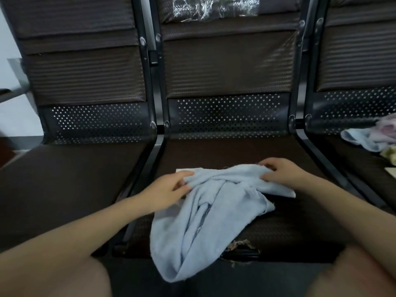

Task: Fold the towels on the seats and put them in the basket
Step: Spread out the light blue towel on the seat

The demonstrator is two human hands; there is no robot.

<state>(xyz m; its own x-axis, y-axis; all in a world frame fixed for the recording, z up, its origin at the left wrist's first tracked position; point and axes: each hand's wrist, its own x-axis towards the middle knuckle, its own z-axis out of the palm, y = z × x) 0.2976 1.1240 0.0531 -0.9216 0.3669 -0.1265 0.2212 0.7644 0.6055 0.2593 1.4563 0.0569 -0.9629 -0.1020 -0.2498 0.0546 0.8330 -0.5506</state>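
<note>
Dark seats [225,151] face us; our left hand [169,187] and right hand [280,172] pinch the pale blue towel [205,221] crumpled centrally, more towels [370,136] heaped at three o'clock.

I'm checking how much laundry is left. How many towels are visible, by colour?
Light blue: 2, one held by both hands, one on the right seat
Pink: 1
Pale yellow: 1, cut off by the frame edge
Total: 4
</note>
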